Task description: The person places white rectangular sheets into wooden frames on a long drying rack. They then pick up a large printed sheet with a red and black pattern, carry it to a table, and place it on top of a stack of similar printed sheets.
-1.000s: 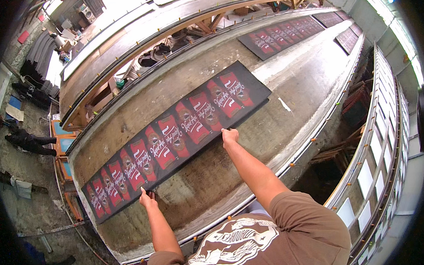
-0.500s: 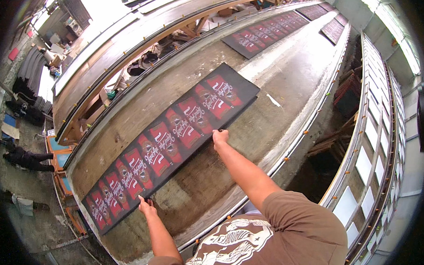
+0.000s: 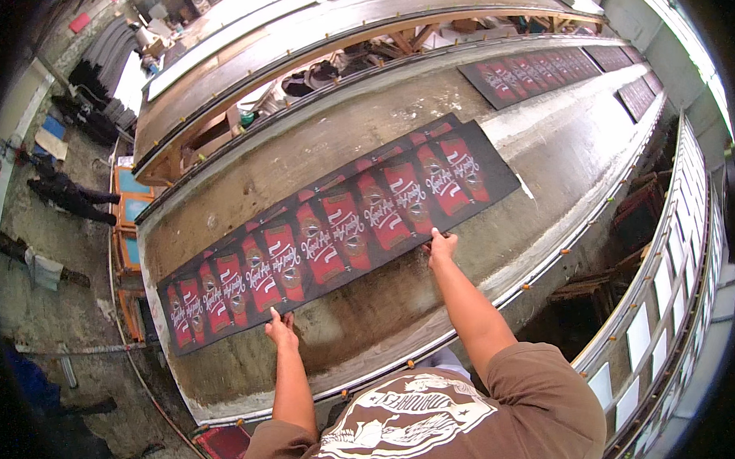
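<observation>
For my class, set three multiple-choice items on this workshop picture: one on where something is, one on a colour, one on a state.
1. Where do the left hand and right hand rest?
A. On the near long edge of the printed sheet
B. On its far edge
C. On the floor

2. What colour are the repeated panels on the sheet?
A. Green
B. Red on a black ground
C. Yellow

3. How does the sheet lie?
A. Rolled up
B. Standing on edge
C. Flat along the long table

Answers: 1 A, both hands' fingers meet the edge nearest the person. 2 B, red panels with pale script sit on black. 3 C, it is spread out on the table top.
</observation>
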`<state>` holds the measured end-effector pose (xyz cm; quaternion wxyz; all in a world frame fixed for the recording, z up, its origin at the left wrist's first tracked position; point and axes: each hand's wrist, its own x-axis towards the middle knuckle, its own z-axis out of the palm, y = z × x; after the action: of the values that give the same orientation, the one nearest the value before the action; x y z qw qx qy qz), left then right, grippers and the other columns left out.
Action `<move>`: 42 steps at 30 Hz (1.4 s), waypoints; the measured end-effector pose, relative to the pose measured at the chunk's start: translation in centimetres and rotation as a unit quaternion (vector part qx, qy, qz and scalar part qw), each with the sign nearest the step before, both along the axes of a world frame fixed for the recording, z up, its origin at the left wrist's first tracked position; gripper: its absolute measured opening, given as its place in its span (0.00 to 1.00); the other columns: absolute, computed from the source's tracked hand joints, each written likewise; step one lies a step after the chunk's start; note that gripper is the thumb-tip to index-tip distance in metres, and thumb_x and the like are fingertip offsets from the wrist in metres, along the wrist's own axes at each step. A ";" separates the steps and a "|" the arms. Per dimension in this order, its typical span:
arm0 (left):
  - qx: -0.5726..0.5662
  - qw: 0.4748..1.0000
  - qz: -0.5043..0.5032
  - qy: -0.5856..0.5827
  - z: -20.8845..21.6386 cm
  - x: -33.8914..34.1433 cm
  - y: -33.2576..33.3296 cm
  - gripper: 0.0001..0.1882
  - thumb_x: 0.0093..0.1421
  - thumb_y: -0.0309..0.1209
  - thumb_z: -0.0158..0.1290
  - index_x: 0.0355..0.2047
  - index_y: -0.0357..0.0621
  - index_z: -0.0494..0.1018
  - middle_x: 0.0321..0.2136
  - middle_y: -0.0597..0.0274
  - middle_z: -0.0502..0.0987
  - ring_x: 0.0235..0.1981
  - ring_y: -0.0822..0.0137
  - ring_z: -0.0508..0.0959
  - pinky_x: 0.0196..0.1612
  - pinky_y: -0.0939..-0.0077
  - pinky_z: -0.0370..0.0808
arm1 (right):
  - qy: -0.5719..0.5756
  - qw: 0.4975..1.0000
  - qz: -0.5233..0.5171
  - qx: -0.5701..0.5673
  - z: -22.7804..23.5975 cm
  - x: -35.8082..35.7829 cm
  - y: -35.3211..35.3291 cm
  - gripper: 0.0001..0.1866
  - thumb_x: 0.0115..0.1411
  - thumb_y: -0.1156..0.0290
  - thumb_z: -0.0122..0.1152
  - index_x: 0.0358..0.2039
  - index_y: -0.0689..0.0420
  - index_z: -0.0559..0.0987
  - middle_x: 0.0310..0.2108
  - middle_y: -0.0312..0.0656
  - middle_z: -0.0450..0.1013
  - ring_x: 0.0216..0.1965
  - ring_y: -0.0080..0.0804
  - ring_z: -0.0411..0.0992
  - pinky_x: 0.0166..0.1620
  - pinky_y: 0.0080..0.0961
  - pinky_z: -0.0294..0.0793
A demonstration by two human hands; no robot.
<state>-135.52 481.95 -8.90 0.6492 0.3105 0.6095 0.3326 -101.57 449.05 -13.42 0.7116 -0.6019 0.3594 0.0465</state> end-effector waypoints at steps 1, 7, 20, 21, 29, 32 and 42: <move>-0.015 1.000 0.017 0.002 1.9 0.2 -1.2 0.16 0.69 0.38 0.57 0.40 0.44 0.61 0.30 0.62 0.76 0.25 0.68 0.76 0.31 0.67 0.78 | 0.007 1.000 -0.004 0.003 1.4 -0.9 -0.3 0.20 0.63 0.70 0.64 0.49 0.57 0.63 0.38 0.44 0.71 0.28 0.33 0.74 0.21 0.30 0.75; -0.023 0.998 -0.056 0.004 0.9 -4.7 -6.3 0.15 0.70 0.40 0.54 0.39 0.43 0.64 0.29 0.63 0.77 0.27 0.64 0.81 0.35 0.64 0.83 | 0.031 0.999 -0.025 -0.009 4.2 -5.3 -5.9 0.19 0.65 0.71 0.62 0.50 0.57 0.63 0.37 0.44 0.70 0.25 0.32 0.70 0.19 0.31 0.72; -0.105 0.993 -0.039 0.032 2.5 -4.0 -17.3 0.16 0.70 0.39 0.54 0.39 0.42 0.61 0.32 0.54 0.78 0.26 0.58 0.82 0.34 0.56 0.84 | 0.092 0.975 -0.082 -0.184 0.1 -4.1 -17.8 0.22 0.60 0.71 0.64 0.50 0.71 0.70 0.47 0.58 0.74 0.42 0.48 0.78 0.40 0.43 0.79; -0.106 0.993 -0.038 0.036 2.4 -3.8 -17.8 0.16 0.70 0.39 0.54 0.39 0.42 0.61 0.32 0.54 0.78 0.26 0.57 0.82 0.33 0.56 0.83 | 0.094 0.973 -0.071 -0.198 -1.8 -3.7 -19.1 0.24 0.60 0.71 0.64 0.51 0.72 0.70 0.48 0.59 0.74 0.44 0.50 0.78 0.43 0.44 0.79; -0.098 0.993 -0.008 0.069 1.2 -5.4 -19.2 0.21 0.69 0.38 0.55 0.49 0.34 0.62 0.41 0.48 0.75 0.34 0.53 0.81 0.36 0.54 0.85 | 0.142 0.957 0.002 -0.255 0.7 -4.0 -17.6 0.24 0.61 0.70 0.63 0.52 0.72 0.68 0.51 0.61 0.71 0.51 0.54 0.74 0.54 0.45 0.73; -0.083 0.988 0.019 0.127 2.3 -5.1 -19.6 0.20 0.69 0.38 0.54 0.45 0.35 0.61 0.36 0.49 0.76 0.29 0.55 0.81 0.32 0.57 0.85 | 0.160 0.945 0.028 -0.285 4.2 -5.2 -16.7 0.25 0.62 0.70 0.62 0.53 0.71 0.65 0.53 0.61 0.68 0.53 0.55 0.71 0.56 0.46 0.72; -0.148 0.952 -0.125 0.236 4.7 -7.1 -18.2 0.24 0.70 0.45 0.52 0.31 0.32 0.68 0.21 0.53 0.75 0.14 0.62 0.77 0.15 0.64 0.77 | 0.205 0.932 0.054 -0.293 5.5 -6.3 -17.2 0.22 0.65 0.67 0.59 0.52 0.67 0.65 0.53 0.61 0.67 0.52 0.56 0.72 0.43 0.47 0.81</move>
<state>-142.57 463.73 -4.17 0.5621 0.3541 0.7440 0.0723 -107.88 431.87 -7.95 0.4112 -0.7794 0.4621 0.0996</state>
